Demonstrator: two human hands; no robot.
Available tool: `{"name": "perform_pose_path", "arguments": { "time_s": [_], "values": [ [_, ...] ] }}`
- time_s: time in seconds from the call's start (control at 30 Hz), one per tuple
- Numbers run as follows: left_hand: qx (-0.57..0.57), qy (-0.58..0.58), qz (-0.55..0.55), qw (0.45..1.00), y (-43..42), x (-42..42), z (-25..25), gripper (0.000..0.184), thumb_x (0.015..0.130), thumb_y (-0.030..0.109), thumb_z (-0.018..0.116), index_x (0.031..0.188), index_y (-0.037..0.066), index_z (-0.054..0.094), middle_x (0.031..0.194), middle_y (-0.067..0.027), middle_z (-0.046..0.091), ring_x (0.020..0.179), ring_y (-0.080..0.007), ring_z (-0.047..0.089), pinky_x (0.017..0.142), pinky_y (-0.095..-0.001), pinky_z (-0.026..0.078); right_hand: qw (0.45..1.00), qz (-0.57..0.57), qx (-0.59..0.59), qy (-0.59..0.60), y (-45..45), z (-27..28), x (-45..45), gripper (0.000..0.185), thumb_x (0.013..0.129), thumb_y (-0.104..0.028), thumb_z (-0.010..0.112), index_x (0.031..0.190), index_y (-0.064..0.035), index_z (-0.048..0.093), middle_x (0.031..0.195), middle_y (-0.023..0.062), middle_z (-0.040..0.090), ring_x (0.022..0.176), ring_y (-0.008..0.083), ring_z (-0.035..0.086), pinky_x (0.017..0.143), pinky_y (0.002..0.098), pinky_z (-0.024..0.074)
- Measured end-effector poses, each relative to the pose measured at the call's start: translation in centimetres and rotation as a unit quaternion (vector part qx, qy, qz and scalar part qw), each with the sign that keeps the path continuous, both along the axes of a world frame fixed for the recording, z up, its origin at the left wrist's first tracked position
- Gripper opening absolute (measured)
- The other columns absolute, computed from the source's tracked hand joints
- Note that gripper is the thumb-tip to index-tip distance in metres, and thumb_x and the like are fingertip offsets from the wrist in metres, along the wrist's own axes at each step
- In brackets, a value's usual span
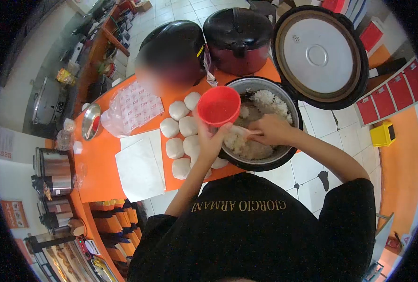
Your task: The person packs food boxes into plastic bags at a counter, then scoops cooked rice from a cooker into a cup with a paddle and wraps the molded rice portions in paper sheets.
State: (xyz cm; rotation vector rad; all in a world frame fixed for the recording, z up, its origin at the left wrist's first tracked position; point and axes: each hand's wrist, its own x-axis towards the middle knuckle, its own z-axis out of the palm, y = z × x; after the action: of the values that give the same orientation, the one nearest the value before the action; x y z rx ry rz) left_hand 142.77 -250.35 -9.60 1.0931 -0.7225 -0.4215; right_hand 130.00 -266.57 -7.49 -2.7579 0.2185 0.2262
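Observation:
A red plastic bowl (219, 104) is held by my left hand (211, 137), its mouth tilted toward the camera, over the left rim of the open rice cooker (295, 96). My right hand (271, 129) reaches inside the cooker, its fingers closed round the handle of a pale rice paddle (241, 131). The paddle's end lies close to the bowl's underside and is partly hidden by my left fingers. Cooked white rice (271, 102) clings to the far right side of the pot, with more rice (235, 142) near the paddle. Several rounded white bundles (174, 148) sit left of the cooker.
White paper sheets (140, 164) and a printed plastic pack (138, 104) lie on the orange table (103, 174). A metal bowl (91, 123) stands at its left. Two closed cookers (238, 40) (173, 44) stand behind. The raised cooker lid (319, 56) leans back at right.

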Motion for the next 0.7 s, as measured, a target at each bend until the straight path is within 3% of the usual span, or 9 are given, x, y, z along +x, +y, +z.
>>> {"name": "perform_pose_path", "arguments": {
  "time_s": [0.07,0.17,0.23,0.33,0.37,0.4,0.43,0.53,0.7],
  "values": [
    [0.016,0.016,-0.009,1.000,0.6,0.1,-0.6,0.082,0.077,0.009,0.073,0.140,0.005,0.021,0.130,-0.0107,0.041,0.122,-0.0220,0.044,0.105,-0.0365,0.035,0.999,0.032,0.043,0.002,-0.5,0.8,-0.7,0.031,0.083,-0.041,0.060,0.091,-0.0125,0.068,0.077,0.0176,0.065,0.075,0.0386,0.063,0.069,0.0484,0.0495],
    [0.070,-0.003,-0.025,0.997,2.0,1.8,-0.2,0.087,0.074,0.009,0.074,0.140,0.006,0.019,0.129,-0.0108,0.042,0.125,-0.0228,0.040,0.107,-0.0374,0.034,0.993,0.026,0.117,0.011,-1.3,1.8,-1.8,0.033,0.083,-0.044,0.061,0.088,-0.0114,0.066,0.075,0.0164,0.065,0.075,0.0387,0.063,0.069,0.0475,0.0487],
    [0.106,-0.037,-0.037,0.993,2.5,2.7,1.0,0.089,0.072,0.009,0.075,0.140,0.006,0.018,0.129,-0.0109,0.042,0.128,-0.0233,0.037,0.108,-0.0379,0.033,0.996,0.013,0.093,0.002,-1.9,2.4,-3.0,0.033,0.083,-0.044,0.061,0.087,-0.0118,0.066,0.075,0.0160,0.065,0.075,0.0377,0.063,0.069,0.0466,0.0490],
    [0.048,-0.120,-0.059,0.990,2.7,2.8,4.0,0.089,0.068,0.010,0.077,0.139,0.008,0.024,0.129,-0.0140,0.041,0.128,-0.0282,0.036,0.106,-0.0398,0.034,1.000,-0.011,0.005,0.012,-2.1,5.5,-3.9,0.032,0.083,-0.042,0.061,0.085,-0.0110,0.067,0.077,0.0155,0.066,0.074,0.0352,0.065,0.068,0.0452,0.0500],
    [0.137,-0.297,-0.050,0.944,2.6,2.7,5.0,0.087,0.065,0.010,0.078,0.138,0.009,0.030,0.129,-0.0154,0.041,0.126,-0.0313,0.038,0.104,-0.0408,0.036,0.998,-0.022,-0.055,0.030,-2.0,6.8,-4.1,0.031,0.083,-0.040,0.061,0.085,-0.0098,0.067,0.078,0.0154,0.066,0.073,0.0337,0.065,0.066,0.0448,0.0506],
    [0.221,-0.461,-0.038,0.858,2.5,2.5,5.9,0.085,0.062,0.011,0.078,0.136,0.011,0.036,0.129,-0.0168,0.041,0.123,-0.0343,0.041,0.102,-0.0418,0.038,0.998,-0.022,-0.057,0.031,-1.6,7.9,-4.0,0.031,0.083,-0.040,0.061,0.085,-0.0098,0.067,0.078,0.0154,0.066,0.073,0.0337,0.065,0.066,0.0448,0.0506],
    [0.277,-0.448,-0.045,0.849,2.2,1.0,6.3,0.077,0.060,0.011,0.080,0.130,0.014,0.048,0.129,-0.0185,0.041,0.117,-0.0364,0.044,0.096,-0.0422,0.042,0.991,-0.052,-0.115,0.045,-0.8,8.8,-3.6,0.029,0.084,-0.037,0.059,0.085,-0.0083,0.067,0.079,0.0153,0.067,0.072,0.0322,0.066,0.064,0.0442,0.0511],
    [0.283,-0.505,0.000,0.815,0.3,-1.8,5.2,0.074,0.060,0.012,0.080,0.128,0.015,0.052,0.129,-0.0175,0.042,0.115,-0.0351,0.046,0.094,-0.0426,0.043,0.978,-0.068,-0.194,0.032,1.9,9.5,-3.2,0.026,0.086,-0.030,0.057,0.086,-0.0061,0.066,0.077,0.0150,0.067,0.069,0.0305,0.067,0.060,0.0432,0.0516],
    [0.262,-0.414,0.038,0.871,-0.2,-1.6,4.1,0.072,0.061,0.015,0.083,0.127,0.012,0.052,0.126,-0.0187,0.041,0.113,-0.0357,0.046,0.094,-0.0423,0.043,0.981,-0.071,-0.178,-0.014,3.5,11.7,-3.5,0.020,0.087,-0.024,0.055,0.089,-0.0066,0.065,0.074,0.0136,0.067,0.068,0.0300,0.067,0.058,0.0416,0.0521]
  ]
}}
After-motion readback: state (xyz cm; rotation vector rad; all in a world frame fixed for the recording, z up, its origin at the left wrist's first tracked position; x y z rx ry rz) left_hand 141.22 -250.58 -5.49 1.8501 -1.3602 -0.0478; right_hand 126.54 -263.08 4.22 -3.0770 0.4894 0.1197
